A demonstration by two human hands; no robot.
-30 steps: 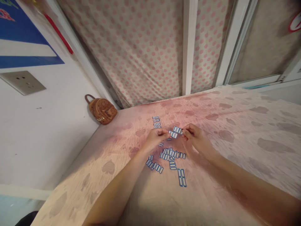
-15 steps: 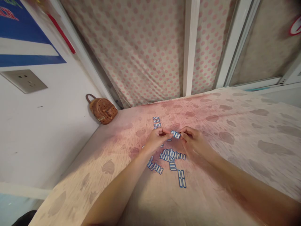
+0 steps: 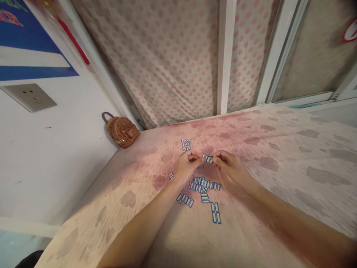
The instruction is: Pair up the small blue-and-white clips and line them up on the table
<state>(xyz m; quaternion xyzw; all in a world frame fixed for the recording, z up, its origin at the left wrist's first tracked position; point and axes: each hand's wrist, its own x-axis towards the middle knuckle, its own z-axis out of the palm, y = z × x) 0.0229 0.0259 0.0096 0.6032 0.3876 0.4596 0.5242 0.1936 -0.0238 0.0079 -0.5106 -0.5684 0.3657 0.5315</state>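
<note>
A short strip of small white rectangles edged in blue (image 3: pixel 207 159) is held up between my two hands, above the cloth; its exact kind I cannot make out. My left hand (image 3: pixel 188 163) pinches its left end between thumb and fingers. At the other end, my right hand (image 3: pixel 227 162) grips it by the fingertips. Below lies a loose pile of similar blue-edged strips (image 3: pixel 203 184). Smaller groups sit nearer me, one strip (image 3: pixel 186 200) at the left and a pair (image 3: pixel 215 212) at the right. Beyond my left hand, several strips (image 3: pixel 185 143) are lined up in a stack of rows.
A patterned pinkish cloth (image 3: pixel 251 230) covers the table. A small brown backpack-shaped bag (image 3: pixel 122 131) leans by the wall at the back left. Behind the table hang dotted curtains (image 3: pixel 178 67) and a white post (image 3: pixel 226 56). A wall socket (image 3: pixel 29 97) is at the left.
The strip between my hands has tilted and shifted slightly left. My left forearm has moved a little, showing more of a small piece at its left. The strips on the cloth look unmoved.
</note>
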